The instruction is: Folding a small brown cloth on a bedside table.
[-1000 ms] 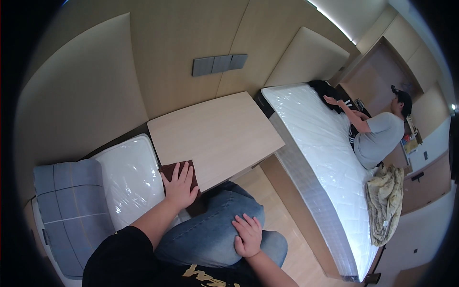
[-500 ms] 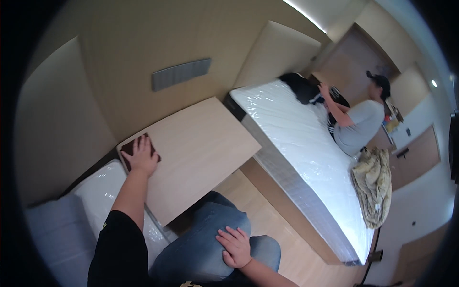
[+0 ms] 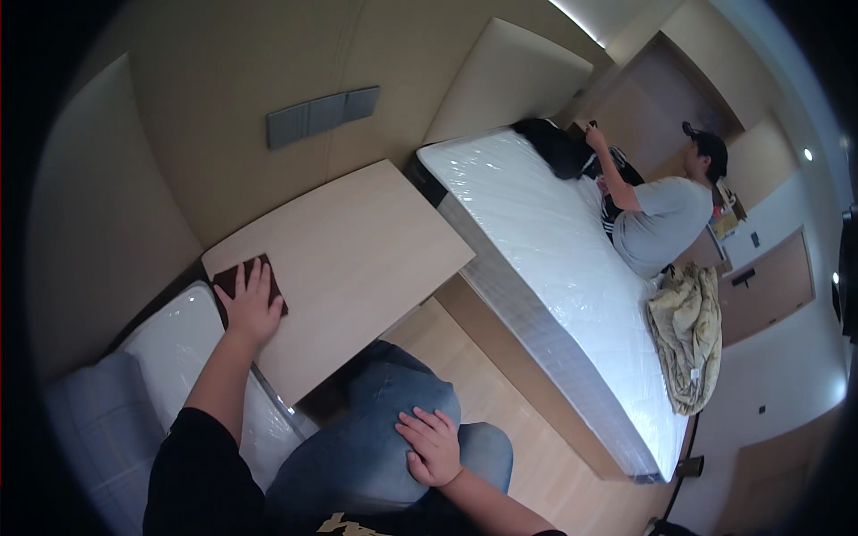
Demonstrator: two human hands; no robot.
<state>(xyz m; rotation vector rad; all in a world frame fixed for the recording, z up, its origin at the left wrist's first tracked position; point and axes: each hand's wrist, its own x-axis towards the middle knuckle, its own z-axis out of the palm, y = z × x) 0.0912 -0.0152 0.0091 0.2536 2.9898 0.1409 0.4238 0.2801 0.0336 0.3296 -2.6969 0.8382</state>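
Observation:
My left hand (image 3: pixel 250 304) lies flat, fingers spread, pressing a dark brown cloth (image 3: pixel 234 278) onto the near left corner of a pale wooden tabletop (image 3: pixel 357 250). My right hand (image 3: pixel 433 444) rests palm down on my right knee in blue jeans (image 3: pixel 375 429), holding nothing. The left forearm in a black sleeve reaches up from the lower edge.
A white plastic-wrapped cushion (image 3: pixel 179 348) sits left of the table. A plastic-covered mattress (image 3: pixel 554 268) lies to the right, with another person (image 3: pixel 666 219) beyond it handling a dark bag (image 3: pixel 554 147). A crumpled yellowish blanket (image 3: pixel 688 330) lies at the mattress's far side. A grey wall panel (image 3: pixel 322 114) hangs behind the table.
My left hand with the cloth has slid along the table's left corner, slightly toward me. The right hand has stayed on the knee. The view has shifted.

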